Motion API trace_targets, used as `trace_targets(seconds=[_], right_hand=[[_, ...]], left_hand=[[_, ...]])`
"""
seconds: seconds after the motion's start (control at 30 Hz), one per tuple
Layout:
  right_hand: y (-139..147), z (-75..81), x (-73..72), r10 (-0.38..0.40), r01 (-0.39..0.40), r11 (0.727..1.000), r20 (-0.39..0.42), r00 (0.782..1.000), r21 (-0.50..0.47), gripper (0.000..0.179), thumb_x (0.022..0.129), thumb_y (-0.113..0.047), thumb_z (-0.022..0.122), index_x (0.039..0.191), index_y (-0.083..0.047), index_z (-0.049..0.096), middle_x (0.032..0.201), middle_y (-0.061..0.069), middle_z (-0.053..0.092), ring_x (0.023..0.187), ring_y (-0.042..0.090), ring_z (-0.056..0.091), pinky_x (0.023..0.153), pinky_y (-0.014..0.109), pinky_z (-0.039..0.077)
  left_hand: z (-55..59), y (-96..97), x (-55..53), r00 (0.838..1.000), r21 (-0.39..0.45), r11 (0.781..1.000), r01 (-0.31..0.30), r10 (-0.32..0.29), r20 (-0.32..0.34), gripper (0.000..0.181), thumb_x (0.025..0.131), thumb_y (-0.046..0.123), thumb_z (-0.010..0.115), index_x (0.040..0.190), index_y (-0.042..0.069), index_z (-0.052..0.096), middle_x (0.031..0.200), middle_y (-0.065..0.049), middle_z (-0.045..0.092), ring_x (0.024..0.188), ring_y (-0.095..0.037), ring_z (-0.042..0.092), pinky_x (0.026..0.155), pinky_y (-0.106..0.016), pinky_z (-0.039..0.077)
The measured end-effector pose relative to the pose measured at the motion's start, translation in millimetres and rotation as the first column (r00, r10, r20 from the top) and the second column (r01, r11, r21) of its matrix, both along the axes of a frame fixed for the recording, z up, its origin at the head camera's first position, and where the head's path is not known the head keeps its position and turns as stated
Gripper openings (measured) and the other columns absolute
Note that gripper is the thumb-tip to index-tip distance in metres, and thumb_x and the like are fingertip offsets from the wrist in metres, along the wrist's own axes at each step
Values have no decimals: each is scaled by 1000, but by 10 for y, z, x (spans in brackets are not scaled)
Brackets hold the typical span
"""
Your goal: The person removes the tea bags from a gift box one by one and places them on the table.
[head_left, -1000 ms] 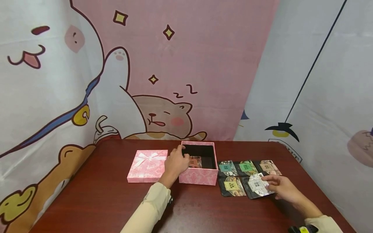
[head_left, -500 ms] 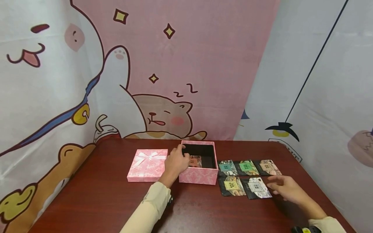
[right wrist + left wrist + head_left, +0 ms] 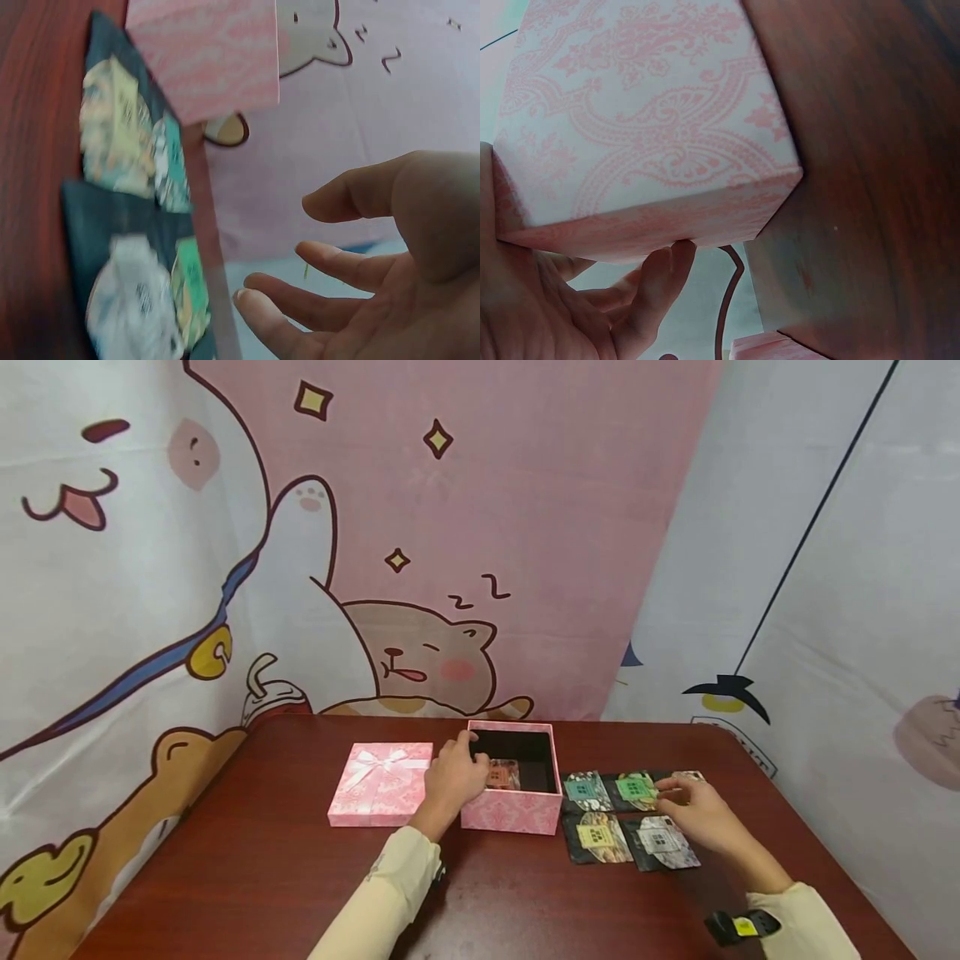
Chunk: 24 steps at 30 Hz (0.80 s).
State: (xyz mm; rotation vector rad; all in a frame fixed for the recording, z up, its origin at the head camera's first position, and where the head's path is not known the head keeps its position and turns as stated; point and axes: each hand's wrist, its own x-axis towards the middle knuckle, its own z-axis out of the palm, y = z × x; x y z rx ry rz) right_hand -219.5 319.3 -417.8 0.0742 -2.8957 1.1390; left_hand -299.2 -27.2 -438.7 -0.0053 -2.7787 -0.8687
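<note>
My left hand [image 3: 453, 781] grips the left wall of an open pink patterned gift box [image 3: 512, 812]; in the left wrist view its fingers [image 3: 656, 281] lie against the outside of that wall. Inside the black-lined box lies a flat sachet with a reddish-brown label [image 3: 504, 774]. My right hand [image 3: 701, 814] hovers with parted fingers over the back right of the black sachets, holding nothing. It mostly hides the tan-labelled sachet [image 3: 692, 774]. Around it lie a green-labelled sachet [image 3: 636, 788], a white-labelled one [image 3: 663, 842], a teal one [image 3: 585, 790] and a yellow one [image 3: 597, 837].
The pink box lid [image 3: 381, 785] with a ribbon bow lies left of the box on the dark red wooden table [image 3: 262, 860]. A cartoon-printed cloth [image 3: 540, 543] hangs behind the table.
My right hand has left the white-labelled sachet, which settled flat, then moved left and back over the tan- and green-labelled sachets. My left hand stays on the box.
</note>
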Motion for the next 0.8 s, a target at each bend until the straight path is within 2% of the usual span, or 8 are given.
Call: trace_targets(seconds=[0.17,0.3,0.5,0.7,0.8], right_hand=[[-215,82,-55,30,-31,999,-36,999,-24,39,95,-13,61,126,10,54,116,32,62,92,33,67,66,37,55],[-341,111,-120,49,-54,992,-45,998,-115,39,96,-10,59,128,9,52,118,31,61,95,35,67,67,38,56],[-563,166,-211,66,-76,967,-48,997,-244,40,96,-6,56,133,7,49,123,32,59,103,38,65,69,36,56],[-873,288,-283,66,-91,965,-107,992,-248,36,96,-5,57,130,5,52,123,28,61,104,35,64,72,36,54],[-1031,346,-329,55,-92,965,-151,987,-245,35,94,-5,59,128,4,54,124,29,60,104,38,64,73,36,54]], left_hand=[[-21,17,1,1000,6,1000,3,-3,-3,36,93,34,51,126,22,58,116,-11,65,92,-40,67,71,-53,51],[-34,23,4,1000,5,1000,3,-3,-1,37,92,35,50,126,22,58,116,-11,65,92,-39,67,72,-52,51],[-3,14,16,1000,15,1000,4,-4,1,37,92,36,49,126,22,58,116,-11,65,92,-39,67,73,-53,51],[31,1,25,1000,9,1000,4,-4,-1,37,93,36,48,126,23,58,116,-11,65,92,-39,67,74,-52,51],[30,-2,24,1000,9,1000,3,-3,1,37,93,36,48,126,23,58,117,-11,65,92,-39,67,73,-52,51]])
